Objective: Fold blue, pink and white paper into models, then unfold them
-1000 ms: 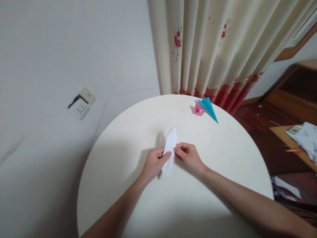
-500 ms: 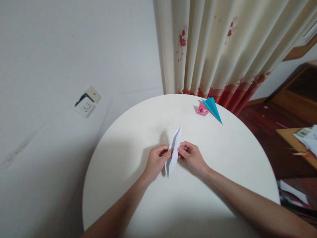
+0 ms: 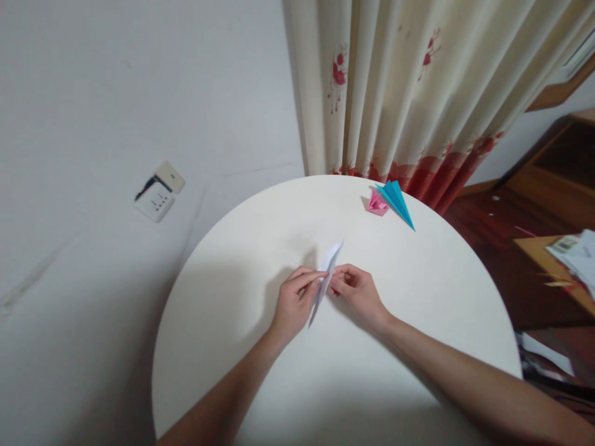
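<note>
A folded sheet of white paper [image 3: 333, 253] is held on edge above the middle of the round white table [image 3: 395, 371]. My left hand [image 3: 294, 300] grips it from the left, thumb low and index finger reaching over to its upper edge. From the right, my right hand [image 3: 357, 291] pinches the paper with thumb and fingers; the exact fingertip contact is partly hidden. The paper's lower tip points down towards me and its upper end slants away to the right.
At the table's far edge lie a blue paper plane [image 3: 397, 203] and a pink folded paper piece [image 3: 377, 203], touching or overlapping. A wall with a socket [image 3: 155, 201] stands at left, a curtain [image 3: 400, 93] behind. Papers [image 3: 576, 257] rest on a wooden surface at right.
My left index finger has moved from beside the paper to over its upper edge. The paper has turned and looks narrower, its folds closer together. My right hand has shifted slightly left.
</note>
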{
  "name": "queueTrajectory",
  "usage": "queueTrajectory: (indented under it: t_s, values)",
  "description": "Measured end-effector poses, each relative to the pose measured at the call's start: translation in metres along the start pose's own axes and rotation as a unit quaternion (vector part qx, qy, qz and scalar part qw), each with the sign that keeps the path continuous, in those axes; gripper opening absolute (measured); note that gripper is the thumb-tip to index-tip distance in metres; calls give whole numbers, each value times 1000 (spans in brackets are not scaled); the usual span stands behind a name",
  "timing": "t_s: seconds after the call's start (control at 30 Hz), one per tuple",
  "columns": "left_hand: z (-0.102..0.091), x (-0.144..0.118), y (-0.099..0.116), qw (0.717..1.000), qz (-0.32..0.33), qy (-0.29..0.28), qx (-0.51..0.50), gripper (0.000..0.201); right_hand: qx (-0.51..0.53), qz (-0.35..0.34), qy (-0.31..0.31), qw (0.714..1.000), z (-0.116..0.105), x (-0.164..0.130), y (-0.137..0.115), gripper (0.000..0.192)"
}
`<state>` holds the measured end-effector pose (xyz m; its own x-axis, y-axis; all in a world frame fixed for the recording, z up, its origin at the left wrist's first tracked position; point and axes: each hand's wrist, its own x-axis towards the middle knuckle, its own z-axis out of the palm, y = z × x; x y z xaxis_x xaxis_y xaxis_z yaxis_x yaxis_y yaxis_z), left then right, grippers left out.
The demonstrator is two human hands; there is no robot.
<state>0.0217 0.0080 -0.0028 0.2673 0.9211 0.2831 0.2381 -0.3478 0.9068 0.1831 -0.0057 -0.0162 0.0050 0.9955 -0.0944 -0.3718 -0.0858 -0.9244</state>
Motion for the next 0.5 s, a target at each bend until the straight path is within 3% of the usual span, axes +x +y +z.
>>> queueTrajectory:
  t_s: [0.23, 0.5]
  values:
    - [-1, 0, 3, 999, 2, 7, -40, 19, -7, -15, 24, 1000, -1, 0, -2, 26]
    - [1, 0, 0, 992, -54, 35, -104, 23, -6, -30, 29, 999, 1, -1, -2, 29]
